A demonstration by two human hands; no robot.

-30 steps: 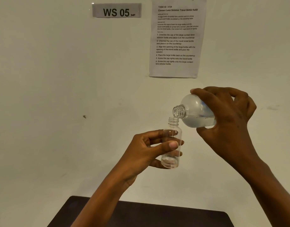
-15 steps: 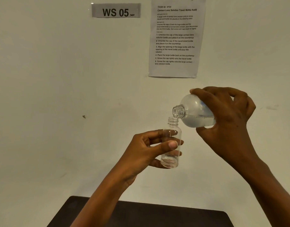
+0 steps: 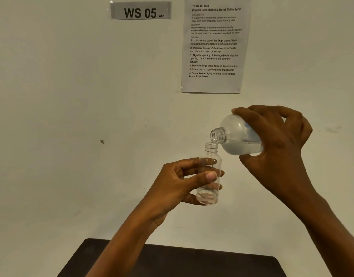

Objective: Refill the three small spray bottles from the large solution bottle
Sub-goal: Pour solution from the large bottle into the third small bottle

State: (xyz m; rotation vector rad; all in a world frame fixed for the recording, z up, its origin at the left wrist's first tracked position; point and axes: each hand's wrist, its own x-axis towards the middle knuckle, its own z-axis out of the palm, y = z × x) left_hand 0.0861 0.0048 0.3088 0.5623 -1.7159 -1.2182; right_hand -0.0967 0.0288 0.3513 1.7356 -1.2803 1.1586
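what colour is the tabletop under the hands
Dark brown, nearly black: the flat matte tabletop at the bottom edge, seen in the head view.

A pale wall (image 3: pixel 52 116) fills the view, carrying a "WS 05" label (image 3: pixel 141 10) and, just right of it, a printed sheet (image 3: pixel 213 47). A dark worktop (image 3: pixel 192 262) lies below.

Tag (image 3: pixel 141 10) "WS 05"; sheet (image 3: pixel 213 83) ID 3724
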